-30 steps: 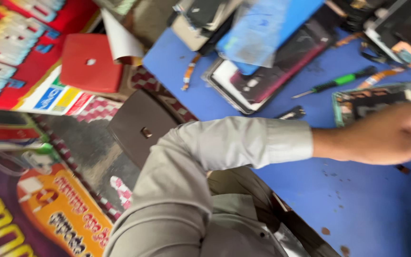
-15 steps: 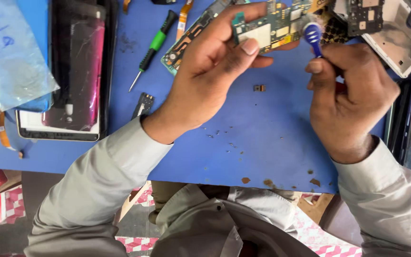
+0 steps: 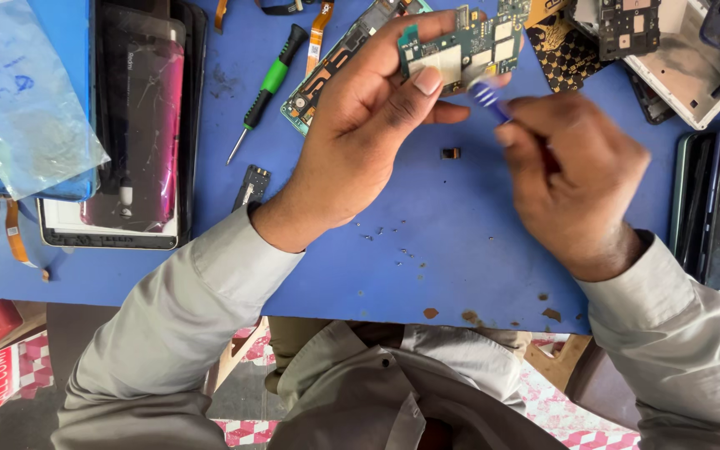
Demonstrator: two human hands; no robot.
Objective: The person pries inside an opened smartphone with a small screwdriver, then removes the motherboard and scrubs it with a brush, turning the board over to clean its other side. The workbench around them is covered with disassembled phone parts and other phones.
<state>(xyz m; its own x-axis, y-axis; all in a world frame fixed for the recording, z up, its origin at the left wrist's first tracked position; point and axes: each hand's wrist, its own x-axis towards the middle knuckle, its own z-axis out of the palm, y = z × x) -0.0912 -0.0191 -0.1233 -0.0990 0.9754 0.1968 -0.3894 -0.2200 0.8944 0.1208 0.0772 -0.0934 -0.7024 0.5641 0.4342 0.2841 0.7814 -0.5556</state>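
The left hand pinches a green circuit board at 12 o'clock over the blue mat — thumb on its face, fingers closed behind. The right hand, at 2 o'clock, is blurred but closed around a blue tool whose tip touches the board's lower edge. A green screwdriver lies at 10 o'clock — beside a cracked phone.

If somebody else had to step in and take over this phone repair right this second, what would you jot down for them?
Left hand: holds a green circuit board up off the blue mat, thumb across its face.
Right hand: grips a blue-tipped tool, tip at the board's lower edge; blurred, so contact is unclear.
Nearby: green-handled screwdriver, cracked red phone, a small loose part on the mat.
Done: board is out of its phone.
Left: work on the board appears unfinished.
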